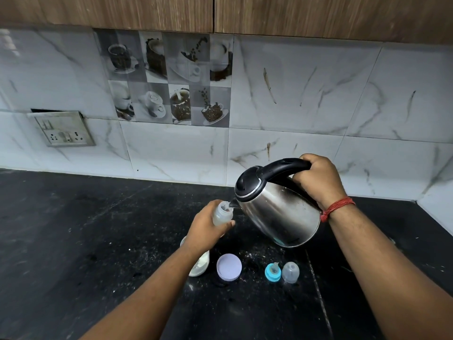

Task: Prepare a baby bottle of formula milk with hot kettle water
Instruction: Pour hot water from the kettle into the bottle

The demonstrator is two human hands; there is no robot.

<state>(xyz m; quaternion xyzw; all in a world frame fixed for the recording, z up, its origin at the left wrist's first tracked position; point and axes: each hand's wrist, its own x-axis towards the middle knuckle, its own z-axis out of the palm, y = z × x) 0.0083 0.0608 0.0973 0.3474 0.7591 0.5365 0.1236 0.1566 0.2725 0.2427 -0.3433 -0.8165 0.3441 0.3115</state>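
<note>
While the right hand (pixel 318 180) grips the tilted kettle (pixel 277 204), left-hand fingers (pixel 228 224) wrap the bottle (pixel 221 213); spout at its three o'clock.

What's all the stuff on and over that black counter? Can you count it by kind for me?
Kettles: 1, steel kettle, held tilted
Baby bottles: 1, bottle, held
Jars: 1, powder jar
Lids and caps: 2, lilac lid, clear cap
Teat rings: 1, blue teat ring
Total: 6
</note>
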